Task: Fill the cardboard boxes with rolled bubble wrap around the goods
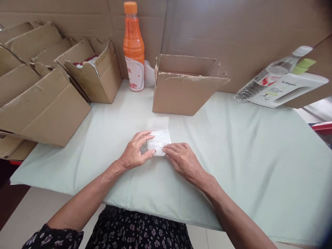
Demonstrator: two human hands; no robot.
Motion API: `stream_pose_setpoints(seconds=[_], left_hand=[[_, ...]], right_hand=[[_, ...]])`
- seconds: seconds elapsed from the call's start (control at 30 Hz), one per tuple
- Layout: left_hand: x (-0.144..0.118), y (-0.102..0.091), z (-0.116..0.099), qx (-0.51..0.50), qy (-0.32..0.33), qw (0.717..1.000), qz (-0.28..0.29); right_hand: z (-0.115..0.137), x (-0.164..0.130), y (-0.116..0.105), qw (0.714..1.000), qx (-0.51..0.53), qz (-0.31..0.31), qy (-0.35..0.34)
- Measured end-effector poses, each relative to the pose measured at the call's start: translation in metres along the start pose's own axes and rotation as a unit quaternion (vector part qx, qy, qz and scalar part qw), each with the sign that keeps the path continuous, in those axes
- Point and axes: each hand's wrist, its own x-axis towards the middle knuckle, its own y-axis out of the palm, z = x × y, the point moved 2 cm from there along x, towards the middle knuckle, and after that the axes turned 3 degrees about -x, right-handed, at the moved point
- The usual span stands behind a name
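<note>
Bundle: we see a small white bubble-wrap bundle [158,140] lying on the table [233,155], near its front edge and in front of the open middle box; a loose flap of wrap extends flat from it toward that box.
Left hand: our left hand [135,152] pinches the bundle's left end, thumb on the near side and fingers arched over the top, a narrow grip closed on the wrap, apparently to keep the roll from springing open.
Right hand: our right hand [184,160] lies flat, fingertips pressing the bundle's lower right corner onto the cloth; this is a pressing contact, not an enclosing hold.
Table: a pale green cloth covers it, giving a soft bed under the bundle.
Middle box: an open cardboard box [184,90] stands just beyond the bundle with its flaps raised; we cannot see inside it.
Left boxes: several cardboard boxes [46,103] are stacked and tilted at the left; one open box [94,72] shows white and red contents.
Orange bottle: an orange drink bottle [134,46] stands upright at the back, between the boxes, clear of the hands.
Right items: a clear bottle [269,74] and a white container [290,88] lean against the cardboard backing, well apart from the bundle.
</note>
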Motion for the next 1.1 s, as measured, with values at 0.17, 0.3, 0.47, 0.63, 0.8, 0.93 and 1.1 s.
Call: stream_pose_setpoints(seconds=[0.17, 0.3, 0.47, 0.63, 0.8, 0.93, 1.1], left_hand=[[-0.003, 0.003, -0.003, 0.003, 0.030, 0.999, 0.041], [-0.002, 0.010, 0.004, 0.034, -0.008, 0.999, 0.014], [0.000, 0.004, 0.005, 0.063, -0.001, 0.998, -0.029], [-0.001, -0.002, -0.005, 0.028, 0.044, 0.998, 0.046], [-0.002, 0.000, -0.004, 0.007, 0.019, 0.999, 0.045], [-0.001, 0.005, 0.002, 0.051, -0.013, 0.999, 0.000], [0.000, 0.001, 0.006, 0.009, -0.095, 0.995, -0.043]], right_hand=[[0.002, 0.012, -0.012, 0.996, 0.056, 0.043, 0.045], [0.004, 0.015, -0.015, 0.996, -0.021, -0.076, 0.043], [0.007, 0.008, -0.002, 0.996, -0.066, -0.046, -0.034], [0.003, 0.004, 0.001, 0.999, 0.041, -0.004, 0.027], [0.001, -0.001, -0.006, 0.988, 0.116, 0.030, 0.096], [0.009, -0.004, -0.006, 0.998, -0.018, -0.042, 0.053], [0.008, 0.001, 0.005, 0.999, -0.010, -0.016, 0.032]])
